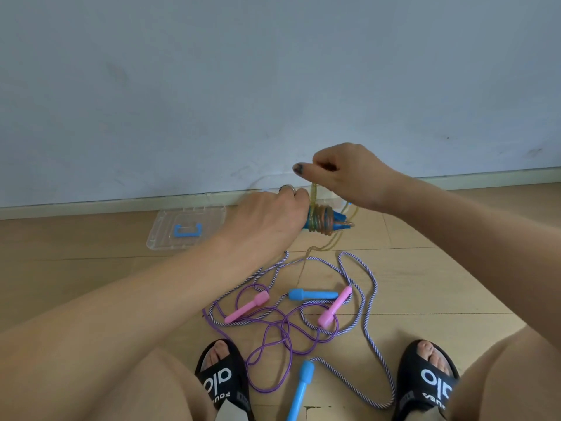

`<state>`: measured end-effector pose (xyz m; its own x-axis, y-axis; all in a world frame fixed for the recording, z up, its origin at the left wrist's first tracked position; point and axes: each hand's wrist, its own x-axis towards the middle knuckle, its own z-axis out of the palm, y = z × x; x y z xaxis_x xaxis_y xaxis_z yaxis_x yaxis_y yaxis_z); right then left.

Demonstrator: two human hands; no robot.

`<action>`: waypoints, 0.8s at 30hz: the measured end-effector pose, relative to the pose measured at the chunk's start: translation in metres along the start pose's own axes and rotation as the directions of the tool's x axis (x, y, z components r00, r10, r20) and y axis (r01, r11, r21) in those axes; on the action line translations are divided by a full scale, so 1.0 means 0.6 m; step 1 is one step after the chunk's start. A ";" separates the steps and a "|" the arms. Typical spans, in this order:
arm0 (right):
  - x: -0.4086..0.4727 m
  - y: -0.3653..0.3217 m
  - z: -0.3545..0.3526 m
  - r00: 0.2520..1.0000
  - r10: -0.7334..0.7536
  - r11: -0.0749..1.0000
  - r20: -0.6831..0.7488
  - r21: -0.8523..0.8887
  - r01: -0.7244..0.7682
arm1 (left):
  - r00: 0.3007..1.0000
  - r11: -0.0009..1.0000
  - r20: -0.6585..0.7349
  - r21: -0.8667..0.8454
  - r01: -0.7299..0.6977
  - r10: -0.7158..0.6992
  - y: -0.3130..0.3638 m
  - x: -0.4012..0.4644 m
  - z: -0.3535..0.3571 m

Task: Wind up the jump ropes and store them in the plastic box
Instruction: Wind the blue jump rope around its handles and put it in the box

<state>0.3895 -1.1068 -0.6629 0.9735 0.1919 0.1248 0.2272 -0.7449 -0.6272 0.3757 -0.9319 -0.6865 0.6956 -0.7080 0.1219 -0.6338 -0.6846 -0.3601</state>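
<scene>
— While you crouch there, what lies around you?

— Biggest first: a pale wall (212, 86) ahead, and the wooden floor (91, 238) under me. On the floor by the wall lies a clear lid (170, 235) with a blue handle, and the plastic box (267, 183) itself is a clear rim just behind my hands (mostly hidden, so I cannot tell what is in it).

— And the ropes?

— Two lie loose between my black slippers (223, 381): a purple-and-white braided rope (368, 287) with blue handles, and a thin purple rope (270, 344) with pink handles, tangled over each other. The third, a yellowish clear rope (321, 218), is in my hands, well above the floor and just in front of the box.

— How is your grip?

— My left hand (267, 220) is closed round a pair of dark blue handles (337, 223), which point to the right with several coils of the clear rope around them. My right hand (343, 174) pinches a strand of that rope just above the coils, fingers curled. The rest of it trails down to the floor.
</scene>
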 end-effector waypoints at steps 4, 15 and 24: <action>0.011 0.017 0.008 0.989 0.033 0.991 0.143 0.121 -0.051 | 0.995 0.995 -0.098 -0.095 -0.021 0.012 -0.003 -0.007 -0.020; 0.006 0.010 0.035 0.979 0.147 0.941 0.138 0.285 -0.182 | 0.972 0.965 -0.218 -0.220 -0.141 0.092 -0.017 -0.009 -0.035; -0.073 -0.006 0.087 0.913 0.358 0.807 0.197 0.425 -0.409 | 0.993 0.947 -0.039 -0.308 0.092 -0.109 -0.048 -0.007 -0.038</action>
<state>0.3445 -1.0792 -0.7066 0.9643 0.0340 -0.2624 -0.2263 -0.4083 -0.8844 0.3832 -0.9133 -0.6558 0.7469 -0.6354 0.1960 -0.6405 -0.7667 -0.0446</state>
